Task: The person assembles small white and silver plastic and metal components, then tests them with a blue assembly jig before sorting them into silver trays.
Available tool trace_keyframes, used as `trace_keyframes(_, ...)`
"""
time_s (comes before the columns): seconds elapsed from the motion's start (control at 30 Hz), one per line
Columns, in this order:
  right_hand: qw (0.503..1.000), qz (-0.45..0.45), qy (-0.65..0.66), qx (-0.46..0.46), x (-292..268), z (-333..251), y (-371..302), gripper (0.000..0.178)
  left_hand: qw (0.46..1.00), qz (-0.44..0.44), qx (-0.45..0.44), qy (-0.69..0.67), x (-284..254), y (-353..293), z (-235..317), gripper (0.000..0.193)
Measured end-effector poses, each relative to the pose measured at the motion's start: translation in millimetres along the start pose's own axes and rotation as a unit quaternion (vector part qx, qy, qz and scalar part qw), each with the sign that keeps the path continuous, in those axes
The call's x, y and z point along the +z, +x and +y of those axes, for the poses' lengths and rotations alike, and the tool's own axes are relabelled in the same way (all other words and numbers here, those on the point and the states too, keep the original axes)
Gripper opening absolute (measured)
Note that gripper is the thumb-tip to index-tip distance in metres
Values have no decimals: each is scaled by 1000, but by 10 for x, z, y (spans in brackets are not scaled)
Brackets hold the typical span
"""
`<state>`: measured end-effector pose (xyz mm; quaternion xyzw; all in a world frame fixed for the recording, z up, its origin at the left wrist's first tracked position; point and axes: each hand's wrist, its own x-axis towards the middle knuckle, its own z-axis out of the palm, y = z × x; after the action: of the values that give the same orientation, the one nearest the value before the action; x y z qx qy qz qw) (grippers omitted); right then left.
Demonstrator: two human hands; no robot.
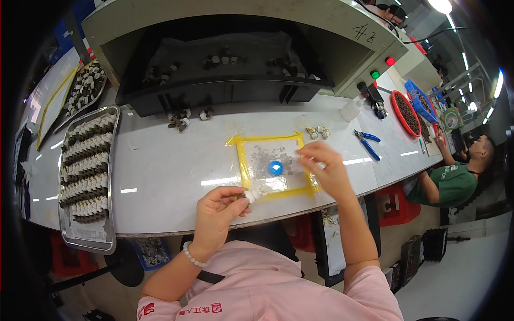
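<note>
Between the thumb and fingers of my left hand (220, 209) is a small white-and-dark part (252, 196), held over the table's front edge. My right hand (325, 167) hovers above the right side of a yellow tape frame (242, 166). Its thumb and fingertips are pinched together, and whatever is in them, if anything, is too small and blurred to make out. Inside the frame, on a grey-spotted sheet, sits a small round blue cap (276, 172) with something white in it. A few white pieces (318, 131) lie just beyond the frame's far right corner.
At left stands a metal tray (113, 214) with rows of white-and-dark parts. A large black bin (225, 92) fills the back, loose parts (182, 121) before it. Blue-handled pliers (368, 144), a clear bottle (351, 110) and a red basket (395, 109) lie right; a person in green (452, 182) sits beyond.
</note>
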<state>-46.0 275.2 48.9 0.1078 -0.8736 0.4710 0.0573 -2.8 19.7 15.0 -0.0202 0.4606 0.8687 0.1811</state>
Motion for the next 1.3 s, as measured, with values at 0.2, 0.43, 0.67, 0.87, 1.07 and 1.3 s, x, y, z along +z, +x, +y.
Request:
trace_keyframes(0.2,969,109,-221,-17,-467,724,243,28,976,124,161,79,-577,-459,509,25)
trace_keyframes(0.43,967,107,-222,62,-607,988,118,22,746,426,368,357,-1735,-1263,1455,28)
trace_keyframes(0.67,981,101,-165,-25,-232,480,-75,27,580,533,213,578,-2765,-1662,1834,26)
trace_keyframes(0.87,944,65,-313,-82,-26,294,-278,29,587,479,169,631,-2790,-1450,1807,23)
trace_keyframes(1.07,923,57,-350,-150,117,102,-298,28,546,470,185,668,-2613,-1418,1785,23)
trace_keyframes(1.3,965,70,-243,-66,94,180,-311,28,657,209,313,653,-1171,-379,1359,28)
